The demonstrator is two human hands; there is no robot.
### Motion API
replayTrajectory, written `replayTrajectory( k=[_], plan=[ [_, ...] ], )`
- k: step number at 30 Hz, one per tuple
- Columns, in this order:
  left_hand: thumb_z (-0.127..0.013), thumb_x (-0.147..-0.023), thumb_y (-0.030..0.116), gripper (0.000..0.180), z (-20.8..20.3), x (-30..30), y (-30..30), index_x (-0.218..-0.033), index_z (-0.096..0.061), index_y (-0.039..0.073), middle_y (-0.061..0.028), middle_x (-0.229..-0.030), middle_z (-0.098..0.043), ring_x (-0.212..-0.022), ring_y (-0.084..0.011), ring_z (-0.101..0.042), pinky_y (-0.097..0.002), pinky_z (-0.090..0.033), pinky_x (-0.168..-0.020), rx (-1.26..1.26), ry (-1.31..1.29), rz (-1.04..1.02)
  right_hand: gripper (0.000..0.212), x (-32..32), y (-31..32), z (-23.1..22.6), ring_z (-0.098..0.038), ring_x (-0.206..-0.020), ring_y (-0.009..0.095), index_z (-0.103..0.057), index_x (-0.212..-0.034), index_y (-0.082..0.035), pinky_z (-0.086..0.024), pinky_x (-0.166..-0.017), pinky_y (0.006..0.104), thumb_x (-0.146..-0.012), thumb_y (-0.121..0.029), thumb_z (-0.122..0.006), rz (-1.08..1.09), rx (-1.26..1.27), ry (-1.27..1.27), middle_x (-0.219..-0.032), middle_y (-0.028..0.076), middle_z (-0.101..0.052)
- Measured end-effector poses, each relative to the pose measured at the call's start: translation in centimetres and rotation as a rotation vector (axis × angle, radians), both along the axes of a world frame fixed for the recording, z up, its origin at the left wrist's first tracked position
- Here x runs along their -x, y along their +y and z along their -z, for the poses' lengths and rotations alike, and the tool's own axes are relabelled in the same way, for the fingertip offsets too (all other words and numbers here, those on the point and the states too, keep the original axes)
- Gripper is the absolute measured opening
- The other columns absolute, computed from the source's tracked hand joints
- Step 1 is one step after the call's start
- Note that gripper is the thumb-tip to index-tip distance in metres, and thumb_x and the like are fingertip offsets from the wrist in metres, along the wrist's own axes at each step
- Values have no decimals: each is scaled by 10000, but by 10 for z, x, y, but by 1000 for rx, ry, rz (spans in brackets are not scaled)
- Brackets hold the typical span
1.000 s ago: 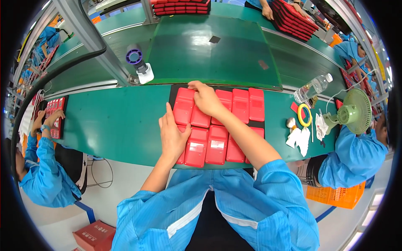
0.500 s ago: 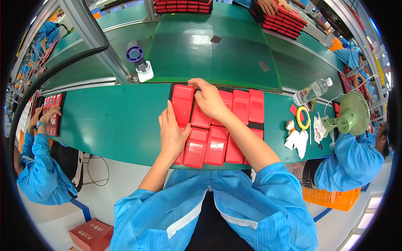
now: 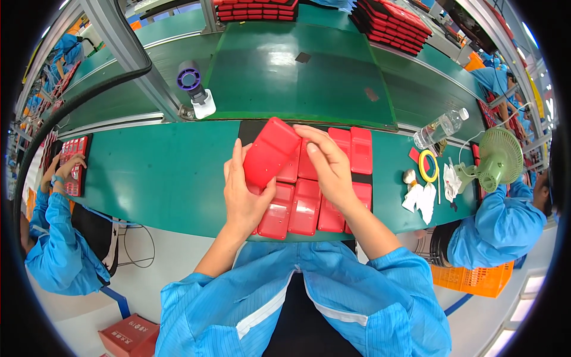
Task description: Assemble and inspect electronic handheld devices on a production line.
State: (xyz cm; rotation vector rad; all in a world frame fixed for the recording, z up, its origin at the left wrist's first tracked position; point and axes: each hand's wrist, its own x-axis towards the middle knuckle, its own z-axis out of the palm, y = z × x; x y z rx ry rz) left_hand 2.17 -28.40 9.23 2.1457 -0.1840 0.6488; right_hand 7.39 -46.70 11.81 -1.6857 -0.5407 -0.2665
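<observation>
A red plastic case, roughly rectangular with rounded corners, is lifted and tilted above a black tray. My left hand grips its lower left part, fingers along the left edge and thumb at the bottom. At the upper right corner, my right hand has its fingertips and thumb about the case's edge. More red cases of the same kind lie in two rows on the tray beneath my hands. The tray's far left spot, behind the lifted case, shows bare black.
Right of the tray are yellow tape, white crumpled tissue, a clear bottle and a green fan. A purple-grey handheld device stands beyond on the left. Stacked red cases sit at the back. Co-workers sit on both sides.
The far left case has come up off the tray and now leans to the right between my hands. My right hand has shifted right and nearer. The co-worker's hands at the back stack are gone.
</observation>
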Motion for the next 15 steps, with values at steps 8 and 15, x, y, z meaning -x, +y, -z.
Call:
replayTrajectory(
  k=[8, 15],
  plan=[
    [-787, -741, 13, 884, -4, 17, -6, -1502, -339, -23, -187, -1335, -579, -1203, -335, -582, -403, -487, -1030, -40, -7, -3, 334, 23, -15, 5, -494, -1354, 247, -615, -1324, -13, -343, -1155, 365, -1045, -111, -461, -49, -206, 189, -1389, 132, -595],
    [-579, -1003, 223, 567, 10, 8, 10, -1479, -385, -17, -206, -1334, -580, -1197, -321, -620, -477, -475, -1094, 1220, 551, 545, 405, 10, -11, -10, -472, -1378, 252, -549, -1411, -21, -315, -1175, 375, -1075, -202, -412, -166, -108, 143, -1443, 138, -558]
  ],
)
